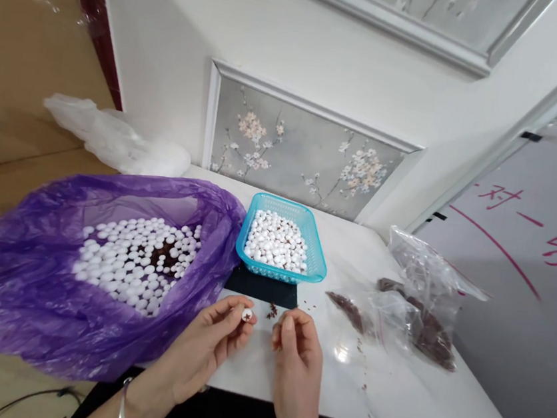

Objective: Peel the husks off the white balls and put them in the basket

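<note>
Between the thumb and fingers of my left hand [214,336] is a small white ball [247,314] with brown bits on the side that shows. My right hand [298,355] is closed in a pinch just to its right, apart from the ball; whatever the fingertips hold, if anything, is hidden. A small heap of brown bits [272,311] lies on the white table [250,367] between and beyond the hands. Behind them stands a blue plastic basket [321,261] filled with white balls [277,241]. To the left spreads an open purple plastic bag [39,229] holding many more balls [126,265].
Clear plastic bags [391,319] with brown material [437,341] lie on the right, loose crumbs nearby. A dark flat object [262,286] is partly under the basket. Behind are a framed floral panel [295,150], white plastic [120,140], cardboard [24,59] and a whiteboard [514,263].
</note>
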`<state>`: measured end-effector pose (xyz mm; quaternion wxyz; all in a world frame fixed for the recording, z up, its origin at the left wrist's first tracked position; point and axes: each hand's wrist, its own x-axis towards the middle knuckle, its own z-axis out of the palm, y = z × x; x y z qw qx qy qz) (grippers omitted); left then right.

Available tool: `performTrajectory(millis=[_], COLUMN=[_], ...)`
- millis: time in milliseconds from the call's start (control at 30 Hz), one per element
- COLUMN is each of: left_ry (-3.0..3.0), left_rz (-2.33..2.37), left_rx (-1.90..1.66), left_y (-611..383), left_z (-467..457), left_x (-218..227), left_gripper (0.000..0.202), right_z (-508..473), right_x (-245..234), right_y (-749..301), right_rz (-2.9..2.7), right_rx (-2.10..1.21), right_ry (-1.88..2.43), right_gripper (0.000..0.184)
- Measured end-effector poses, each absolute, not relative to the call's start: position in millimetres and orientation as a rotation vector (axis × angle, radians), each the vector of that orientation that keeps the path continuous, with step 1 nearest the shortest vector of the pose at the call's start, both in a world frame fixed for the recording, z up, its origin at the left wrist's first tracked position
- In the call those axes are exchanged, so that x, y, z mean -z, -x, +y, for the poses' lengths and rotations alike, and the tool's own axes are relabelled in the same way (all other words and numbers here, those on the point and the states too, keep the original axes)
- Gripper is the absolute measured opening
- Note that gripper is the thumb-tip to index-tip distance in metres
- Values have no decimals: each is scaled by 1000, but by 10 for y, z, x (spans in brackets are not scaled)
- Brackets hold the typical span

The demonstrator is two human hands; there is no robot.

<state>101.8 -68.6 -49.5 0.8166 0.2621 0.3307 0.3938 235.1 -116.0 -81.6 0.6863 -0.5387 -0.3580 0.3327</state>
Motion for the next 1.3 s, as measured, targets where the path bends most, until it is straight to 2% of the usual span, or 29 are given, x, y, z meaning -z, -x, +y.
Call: performTrajectory(millis=[100, 233, 533, 700, 867, 967, 1033, 1167, 1300], left_ry=[-542, -586, -659, -836, -1175, -1316, -1440, -1716, -1977], left_rz=[673, 699, 750, 747, 754, 794, 830, 966, 1316], left_rx=[-850, -859, -925, -1019, -1141, -1184, -1198, -1142, -954], left_y=[-1002, -1000, -1016, -1158, -1474, -1554, -1494, -1032, -305], left_z=[-687, -684, -720, -609, -269, -146, -146, -197, -103], left_x=[491, 508, 605, 405, 78, 9, -18, -131, -205], left_gripper=[11, 16, 21, 21, 35, 53, 56, 43, 25], right_z=[-1196, -1186, -1067, -1017, -1029, -1057, -1076, -1113, -1114], right_x=[837, 837, 813, 857, 926, 960, 973, 965, 938], right_y=[-2518, -2693, -2636, -2580, -2572, -2610, -2632, -2626, -2607], right_rz=[-911, -1077, -1364, -1468, -1523, -1528, -1504, -1367, -1263], right_rx=[-597, -466, -356, -256, -185, -188, -207, -276, -323], right_ry=[1379, 1587, 1652, 1718, 1741, 1730, 1702, 1691, 1741], right_gripper=[18, 21, 22, 20, 21, 23, 23, 24, 23])
